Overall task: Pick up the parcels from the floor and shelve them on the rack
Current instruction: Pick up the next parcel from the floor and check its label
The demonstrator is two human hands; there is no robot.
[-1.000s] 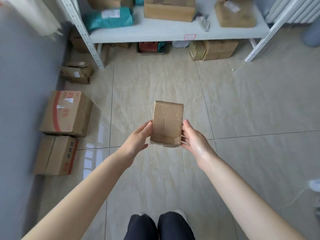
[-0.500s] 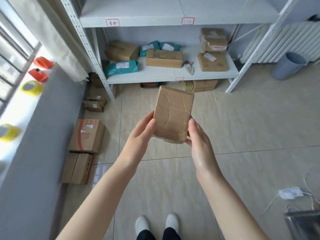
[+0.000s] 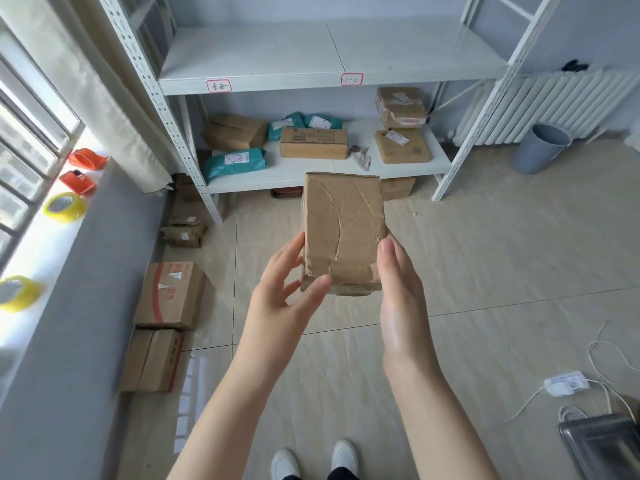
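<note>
Left hand [image 3: 282, 292] has its thumb on the near left corner of the brown parcel [image 3: 343, 233], fingers loosely spread along the left edge. It reads as steadying more than clamping. Right hand [image 3: 398, 289] lies flat against the parcel's right side, fingers straight and together. Parcel is pinched between the two palms, held in the air above the floor [image 3: 485, 271], long side pointing toward the rack [image 3: 194, 174], face creased and taped.

Head view only. Step in hand, as I judge it: carry phase; the parcel is off the floor but not shelved.

Rack stands ahead. Its lower shelf [image 3: 311, 176] already holds several boxes and teal mailers [image 3: 235, 162], with bare strips along the front edge and near the right front corner. The upper shelf [image 3: 329, 60] looks bare.

Next move probably needs a walk forward and a choice of shelf. For the lower one: bend, slide the parcel in at the front edge, and avoid nudging the box [image 3: 313, 143] in the middle. More cartons [image 3: 169, 296] sit on the floor by the left wall, so the job is far from done.
</note>
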